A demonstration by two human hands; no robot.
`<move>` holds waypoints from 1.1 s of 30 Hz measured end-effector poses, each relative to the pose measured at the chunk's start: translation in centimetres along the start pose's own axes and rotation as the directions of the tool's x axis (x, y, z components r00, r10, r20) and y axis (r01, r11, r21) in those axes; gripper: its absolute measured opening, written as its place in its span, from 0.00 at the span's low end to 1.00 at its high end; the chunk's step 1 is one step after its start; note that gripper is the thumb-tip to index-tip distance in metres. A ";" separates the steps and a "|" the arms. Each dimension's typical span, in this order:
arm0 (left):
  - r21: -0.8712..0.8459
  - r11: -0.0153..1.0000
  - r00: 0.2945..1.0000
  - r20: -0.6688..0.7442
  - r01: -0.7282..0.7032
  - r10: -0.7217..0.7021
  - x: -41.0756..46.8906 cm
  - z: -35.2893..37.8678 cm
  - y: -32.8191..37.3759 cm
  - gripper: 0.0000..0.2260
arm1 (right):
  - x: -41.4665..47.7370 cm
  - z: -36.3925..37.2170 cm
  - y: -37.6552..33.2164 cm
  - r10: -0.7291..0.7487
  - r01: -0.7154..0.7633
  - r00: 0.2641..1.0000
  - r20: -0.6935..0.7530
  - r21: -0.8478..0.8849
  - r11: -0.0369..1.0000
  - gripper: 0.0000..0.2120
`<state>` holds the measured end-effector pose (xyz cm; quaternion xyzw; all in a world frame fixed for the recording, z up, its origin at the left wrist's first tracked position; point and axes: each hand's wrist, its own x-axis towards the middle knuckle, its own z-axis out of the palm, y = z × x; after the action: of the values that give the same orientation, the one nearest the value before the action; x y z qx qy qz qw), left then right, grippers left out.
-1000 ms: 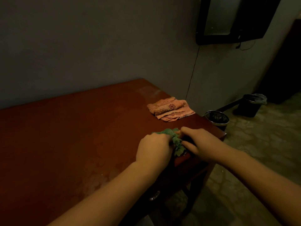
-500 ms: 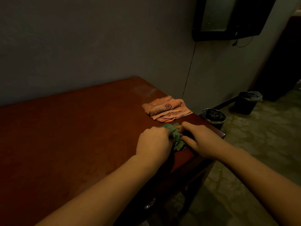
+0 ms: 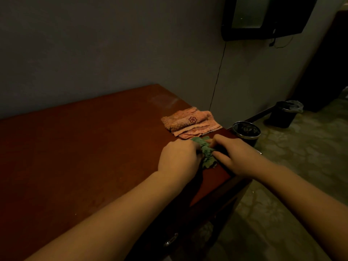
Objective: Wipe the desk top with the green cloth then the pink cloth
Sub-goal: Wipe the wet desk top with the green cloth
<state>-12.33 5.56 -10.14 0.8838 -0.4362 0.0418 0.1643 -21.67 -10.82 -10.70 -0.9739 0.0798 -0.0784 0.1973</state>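
Note:
A crumpled green cloth (image 3: 206, 153) lies near the right end of the dark red wooden desk top (image 3: 84, 153). My left hand (image 3: 178, 159) grips its left side with curled fingers. My right hand (image 3: 239, 157) holds its right side, thumb and fingers closed over the fabric. Most of the cloth is hidden under both hands. A folded pink cloth (image 3: 190, 123) with a small flower mark lies just behind the hands, close to the desk's right edge.
A grey wall runs behind the desk. A dark framed screen (image 3: 267, 16) hangs at the upper right with a cable dropping down. On the floor to the right stand a round metal bin (image 3: 246, 132) and a black bin with a bag (image 3: 286, 113).
Both hands have stayed bunched on the green cloth, shifting it slightly toward the pink cloth. The view has moved a little.

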 end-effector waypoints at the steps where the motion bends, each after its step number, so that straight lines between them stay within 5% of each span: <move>1: -0.003 1.000 1.000 0.013 -0.015 0.015 -0.3 0.0 0.0 0.10 | -0.5 -0.1 0.0 0.002 -0.002 1.000 0.013 0.001 1.000 0.10; 26: 0.030 0.997 0.997 0.021 -0.077 0.076 4.2 1.8 3.8 0.09 | 0.1 -2.1 4.8 0.060 -0.061 0.998 -0.030 -0.032 0.998 0.07; 33: 0.004 0.992 0.991 0.049 -0.125 0.125 4.6 2.0 3.6 0.09 | -0.7 -2.5 5.8 0.021 -0.020 1.000 -0.014 0.076 0.997 0.07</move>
<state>-12.46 -0.60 -10.08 0.8560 -0.4944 0.0322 0.1476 -23.54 -16.84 -10.81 -0.9642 0.0884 -0.0867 0.2345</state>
